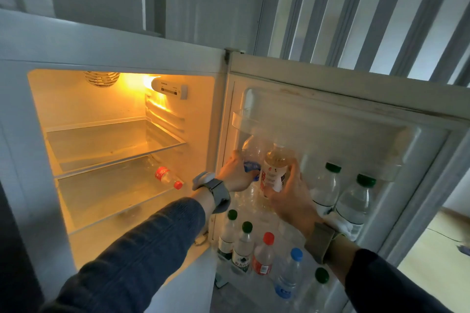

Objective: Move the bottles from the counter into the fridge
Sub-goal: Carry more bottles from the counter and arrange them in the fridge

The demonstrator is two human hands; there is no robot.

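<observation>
The fridge stands open, its door swung to the right. My left hand grips a clear bottle with a blue label at the middle door shelf. Beside it, my right hand holds a bottle of pale yellow drink with a white label at the same shelf. Two green-capped water bottles stand further right on that shelf. Several bottles with green, red and blue caps fill the lower door shelf. A red-labelled bottle lies on the second glass shelf inside.
The upper glass shelf holds nothing. A lamp and control panel glow at the top right of the cavity. The upper door shelf has a frosted cover. Grey vertical wall slats rise behind the door.
</observation>
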